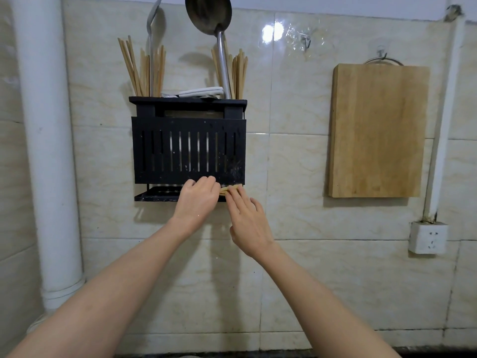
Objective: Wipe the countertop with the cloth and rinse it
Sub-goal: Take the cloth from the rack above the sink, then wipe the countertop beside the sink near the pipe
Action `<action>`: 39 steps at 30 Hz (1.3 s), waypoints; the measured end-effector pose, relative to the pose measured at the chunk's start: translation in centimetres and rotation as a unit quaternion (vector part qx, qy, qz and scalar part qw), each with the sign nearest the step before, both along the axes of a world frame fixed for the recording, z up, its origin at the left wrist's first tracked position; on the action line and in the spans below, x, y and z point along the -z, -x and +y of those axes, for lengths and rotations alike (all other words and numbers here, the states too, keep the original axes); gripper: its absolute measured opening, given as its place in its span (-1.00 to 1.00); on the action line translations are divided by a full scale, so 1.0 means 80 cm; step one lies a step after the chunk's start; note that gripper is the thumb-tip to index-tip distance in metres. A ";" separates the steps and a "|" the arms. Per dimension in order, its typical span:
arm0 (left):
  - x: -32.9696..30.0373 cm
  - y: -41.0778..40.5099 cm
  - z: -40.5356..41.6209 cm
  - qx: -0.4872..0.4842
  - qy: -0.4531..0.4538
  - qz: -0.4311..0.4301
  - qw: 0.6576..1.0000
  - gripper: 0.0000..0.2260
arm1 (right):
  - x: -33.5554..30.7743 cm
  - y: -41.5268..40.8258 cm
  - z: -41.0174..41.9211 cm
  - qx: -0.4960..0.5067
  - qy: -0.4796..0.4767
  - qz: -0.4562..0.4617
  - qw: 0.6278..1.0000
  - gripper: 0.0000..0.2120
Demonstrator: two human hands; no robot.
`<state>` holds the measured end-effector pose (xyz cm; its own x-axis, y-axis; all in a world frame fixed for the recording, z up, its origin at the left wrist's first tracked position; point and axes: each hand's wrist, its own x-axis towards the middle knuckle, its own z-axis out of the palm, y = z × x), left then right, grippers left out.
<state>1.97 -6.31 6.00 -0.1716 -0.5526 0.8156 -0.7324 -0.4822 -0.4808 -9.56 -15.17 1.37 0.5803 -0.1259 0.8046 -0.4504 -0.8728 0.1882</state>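
Observation:
A folded yellowish cloth (pixel 230 189) lies on the bottom shelf of a black wall-mounted utensil rack (pixel 188 148), at the shelf's right end. My left hand (pixel 197 198) is just left of the cloth with its fingers curled over the cloth's near end. From the right, my right hand (pixel 247 223) reaches in, and its straight fingertips rest on the cloth. Most of the cloth is hidden behind both hands. A thin dark strip of countertop (pixel 284 354) shows at the bottom edge.
Chopsticks (pixel 144 71), a ladle (pixel 209 14) and a spatula stand in the rack's top. A wooden cutting board (pixel 378 130) hangs on the tiled wall to the right. A white socket box (pixel 428 237) sits lower right, and a white pipe (pixel 49 151) runs down the left.

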 end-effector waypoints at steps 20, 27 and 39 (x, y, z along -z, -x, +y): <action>0.188 0.050 0.122 0.238 0.022 0.520 0.820 -0.57 | 0.136 0.026 0.064 -0.185 -0.202 -0.144 0.951 -0.70; 0.347 0.138 0.194 0.294 0.104 0.799 0.513 -0.88 | 0.306 0.116 0.146 -0.199 -0.387 -0.058 0.898 -0.73; 0.447 0.187 0.274 0.153 -0.004 0.829 0.538 -0.90 | 0.403 0.220 0.238 -0.271 -0.719 0.175 0.616 -0.57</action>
